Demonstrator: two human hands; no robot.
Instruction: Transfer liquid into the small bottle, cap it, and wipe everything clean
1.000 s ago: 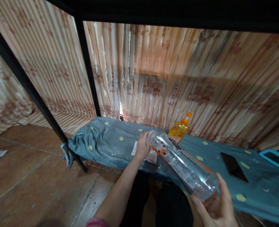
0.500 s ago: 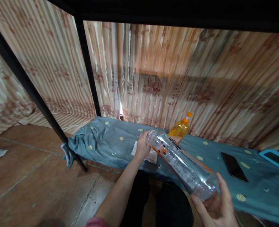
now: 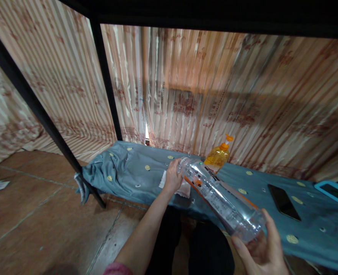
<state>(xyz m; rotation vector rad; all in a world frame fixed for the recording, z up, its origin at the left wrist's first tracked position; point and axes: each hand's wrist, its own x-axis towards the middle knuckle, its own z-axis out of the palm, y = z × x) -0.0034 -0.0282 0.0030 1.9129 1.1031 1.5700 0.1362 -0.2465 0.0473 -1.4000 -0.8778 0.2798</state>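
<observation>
Apparently nothing has shifted: left hand (image 3: 173, 177) closed on bottle (image 3: 222, 198) neck, right hand (image 3: 262, 248) part-curled around its base; hold steady.

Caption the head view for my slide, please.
Left hand and right hand hold a clear bottle aslant, an orange-capped pump bottle behind it.

The scene is viewed from head height, forward and downward. The clear bottle (image 3: 220, 198) is seen from near; the curtain (image 3: 186, 68) is faced beyond the bed (image 3: 134, 168).
</observation>
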